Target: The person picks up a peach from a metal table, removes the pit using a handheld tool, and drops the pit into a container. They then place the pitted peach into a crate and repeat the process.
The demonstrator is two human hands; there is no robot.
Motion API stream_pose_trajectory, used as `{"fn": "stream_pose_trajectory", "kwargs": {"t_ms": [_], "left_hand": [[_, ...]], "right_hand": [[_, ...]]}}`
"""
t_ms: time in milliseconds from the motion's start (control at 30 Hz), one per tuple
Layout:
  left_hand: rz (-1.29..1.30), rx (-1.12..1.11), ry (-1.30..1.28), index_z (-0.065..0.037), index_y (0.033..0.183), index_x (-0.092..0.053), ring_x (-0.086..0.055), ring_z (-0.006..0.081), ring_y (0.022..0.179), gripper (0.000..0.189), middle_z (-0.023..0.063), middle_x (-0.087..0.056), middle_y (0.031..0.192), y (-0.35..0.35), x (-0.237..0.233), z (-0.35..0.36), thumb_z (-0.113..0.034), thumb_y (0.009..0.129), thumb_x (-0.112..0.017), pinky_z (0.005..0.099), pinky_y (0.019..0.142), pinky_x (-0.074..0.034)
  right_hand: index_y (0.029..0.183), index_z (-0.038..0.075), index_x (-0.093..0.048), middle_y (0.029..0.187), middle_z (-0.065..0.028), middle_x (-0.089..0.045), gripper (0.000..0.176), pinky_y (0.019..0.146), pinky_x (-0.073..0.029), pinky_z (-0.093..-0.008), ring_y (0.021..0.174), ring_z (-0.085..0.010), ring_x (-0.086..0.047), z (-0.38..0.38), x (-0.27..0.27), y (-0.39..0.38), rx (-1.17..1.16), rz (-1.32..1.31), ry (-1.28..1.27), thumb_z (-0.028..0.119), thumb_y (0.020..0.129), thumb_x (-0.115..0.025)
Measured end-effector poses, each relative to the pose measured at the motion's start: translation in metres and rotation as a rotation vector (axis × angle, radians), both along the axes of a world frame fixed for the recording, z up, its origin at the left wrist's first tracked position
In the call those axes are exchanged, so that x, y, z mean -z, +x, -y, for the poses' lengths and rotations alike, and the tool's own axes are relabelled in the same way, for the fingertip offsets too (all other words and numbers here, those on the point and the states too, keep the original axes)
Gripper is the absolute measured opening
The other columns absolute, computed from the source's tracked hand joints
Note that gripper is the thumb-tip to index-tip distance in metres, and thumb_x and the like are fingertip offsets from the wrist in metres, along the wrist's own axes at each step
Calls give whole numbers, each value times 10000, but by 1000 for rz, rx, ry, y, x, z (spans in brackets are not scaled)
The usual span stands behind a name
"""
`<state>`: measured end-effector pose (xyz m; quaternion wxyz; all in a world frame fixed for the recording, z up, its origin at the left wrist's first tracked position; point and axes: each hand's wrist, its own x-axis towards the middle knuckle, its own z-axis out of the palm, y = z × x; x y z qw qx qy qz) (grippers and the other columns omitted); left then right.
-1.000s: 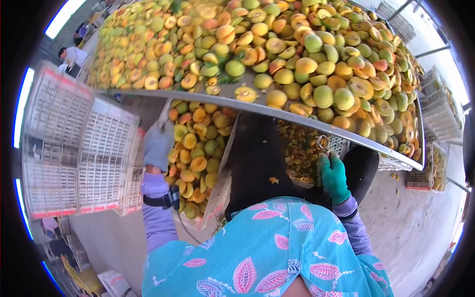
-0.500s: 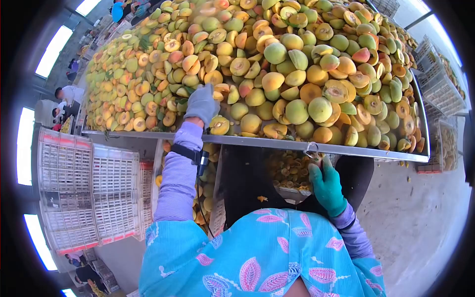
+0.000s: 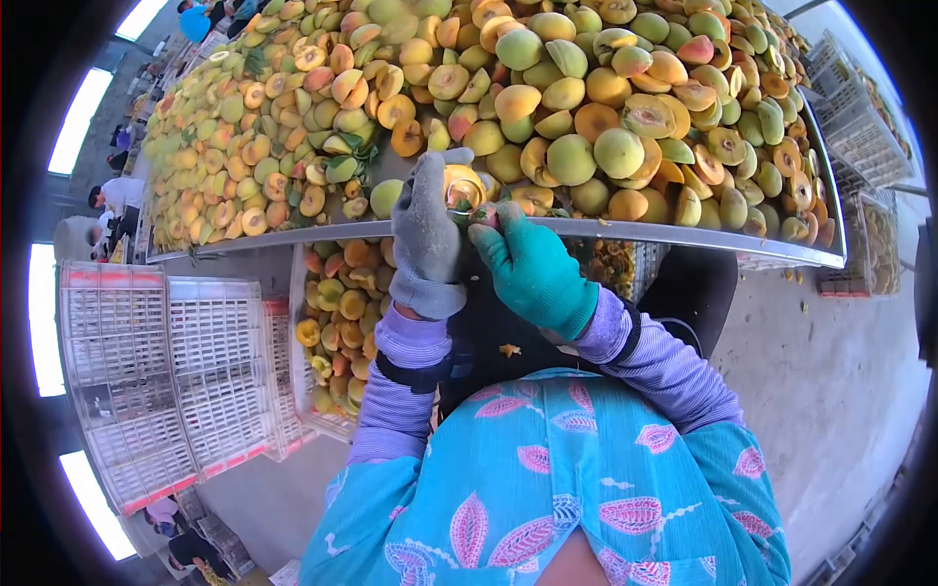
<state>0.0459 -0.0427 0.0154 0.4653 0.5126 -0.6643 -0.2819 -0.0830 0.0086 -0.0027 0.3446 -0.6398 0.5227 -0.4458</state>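
Note:
My left hand (image 3: 428, 230), in a grey glove, is closed around a yellow peach half (image 3: 465, 184) at the near edge of the fruit pile. My right hand (image 3: 540, 269), in a green glove, meets it from the right, fingers closed on a small hand tool (image 3: 482, 214). The tool's tip is at the fruit, mostly hidden by the fingers; a metal loop showed on it earlier. Beyond both hands, whole and halved peaches (image 3: 596, 156) cover the metal-edged table (image 3: 684, 237). A green peach (image 3: 386, 198) lies just left of my left hand.
Below the table edge stands a crate of peach halves (image 3: 342, 313), with more fruit pieces (image 3: 614, 262) under the table to the right. White plastic crates (image 3: 220, 366) are stacked at left, others (image 3: 865, 127) at right. Other people (image 3: 119, 195) work at far left.
My left hand has drawn back from the pile with a peach half. My right hand has risen leftward with the tool, so both hands now meet. The view has shifted slightly.

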Motion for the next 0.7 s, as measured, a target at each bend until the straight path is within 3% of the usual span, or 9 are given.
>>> {"fn": "stream_pose_trajectory", "kwargs": {"t_ms": [33,133,167,233,333,433,533,667,700], "left_hand": [[-298,-3,142,-19,1042,-590,-673,231,841,261,108,-676,976,-8,-7,-3,-229,892,-626,330,714,-543],[-573,-14,248,-21,1042,-587,-659,201,792,306,94,-667,928,-18,-2,-6,-299,922,-543,308,680,-539],[-538,-4,266,-38,1056,-554,-663,231,820,302,96,-674,932,-17,0,-8,-227,831,-624,335,708,-531],[-621,16,344,-39,1058,-556,-655,225,814,304,96,-672,904,-19,-6,-12,-279,876,-598,336,705,-522],[-703,30,462,-28,1050,-577,-641,197,790,378,90,-663,864,-20,-12,-16,-387,977,-487,316,687,-516],[-675,101,504,-9,1038,-594,-624,167,745,495,90,-653,844,-21,-16,-18,-440,1031,-352,291,660,-515],[-589,177,353,-7,1027,-592,-614,170,691,467,95,-651,842,-27,-17,-25,-422,1025,-377,287,651,-523],[-616,100,357,-9,1091,-546,-680,197,839,334,102,-665,887,-39,7,-26,-321,1004,-466,282,680,-547],[-586,137,373,-6,1152,-531,-682,208,878,329,107,-664,945,-35,6,-29,-286,981,-502,287,703,-556]], "right_hand": [[974,18,-506,749,-227,-605,230,558,-455,-468,687,-426,-619,-2,0,1,11,7,-3,231,963,-594],[1001,-6,-499,786,-257,-627,268,592,-481,-504,711,-438,-639,-7,0,4,15,26,-4,249,970,-577],[1008,-2,-503,763,-234,-623,277,568,-483,-488,677,-412,-637,-8,5,9,20,136,-8,267,979,-561],[1022,5,-510,716,-188,-615,300,519,-486,-457,607,-361,-635,-7,10,19,30,355,-17,303,998,-530],[1031,33,-532,657,-69,-558,358,439,-469,-355,531,-214,-580,-12,-17,-4,-279,746,705,384,1020,-466],[1051,66,-544,644,8,-490,406,406,-436,-263,501,-114,-496,-14,-16,-19,-591,1280,949,453,1024,-424],[1036,84,-540,633,2,-491,402,388,-416,-265,461,-113,-469,-17,2,-24,-947,1865,1149,470,1018,-429],[994,72,-525,636,-1,-487,392,407,-426,-260,464,-109,-461,-46,-2,-73,-878,1439,972,454,1020,-441],[972,71,-516,635,5,-486,340,403,-406,-248,459,-98,-474,-59,-13,-89,-589,1070,941,403,1024,-465]]}}
